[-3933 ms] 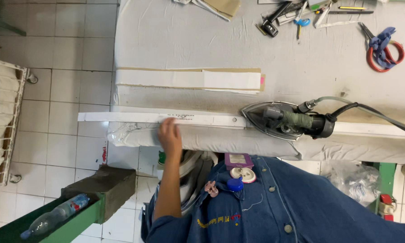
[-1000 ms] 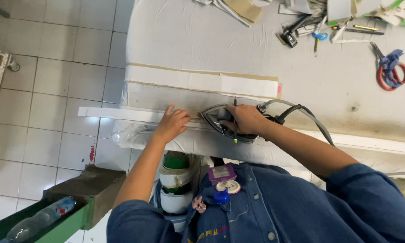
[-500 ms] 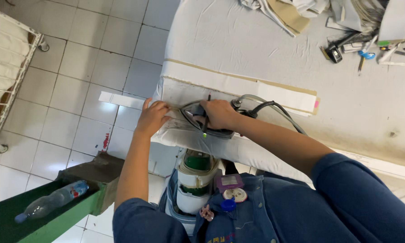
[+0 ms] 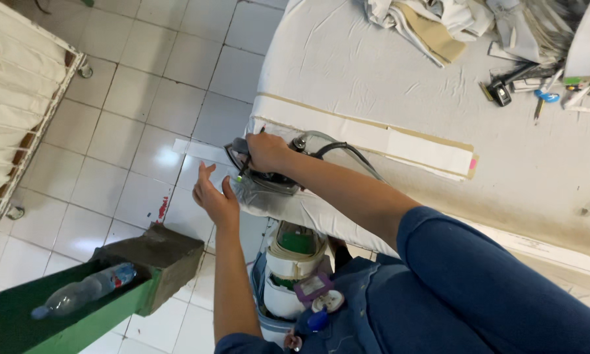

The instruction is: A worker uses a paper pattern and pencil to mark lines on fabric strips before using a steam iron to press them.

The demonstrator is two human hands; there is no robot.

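Observation:
My right hand (image 4: 267, 152) grips the handle of a dark electric iron (image 4: 263, 178) at the left end of the padded ironing table (image 4: 347, 72). The iron rests on a long white fabric strip (image 4: 198, 151) whose end sticks out past the table edge over the floor. My left hand (image 4: 214, 196) is open, palm up, just left of the iron at the table's corner, holding nothing. A grey cord (image 4: 347, 149) runs from the iron along my forearm.
A long white and tan strip (image 4: 400, 139) lies across the table. Folded cloth (image 4: 432, 23) and scissors and tools (image 4: 537, 85) are at the far right. Rolls of tape (image 4: 294, 262) sit under the table. A green bin (image 4: 59, 308) holds a plastic bottle (image 4: 85, 292). A wire cart (image 4: 19, 98) stands left.
The iron has slid left along the strip to the table's end. My left hand has lifted off the strip and opened beside the corner. The view has tilted.

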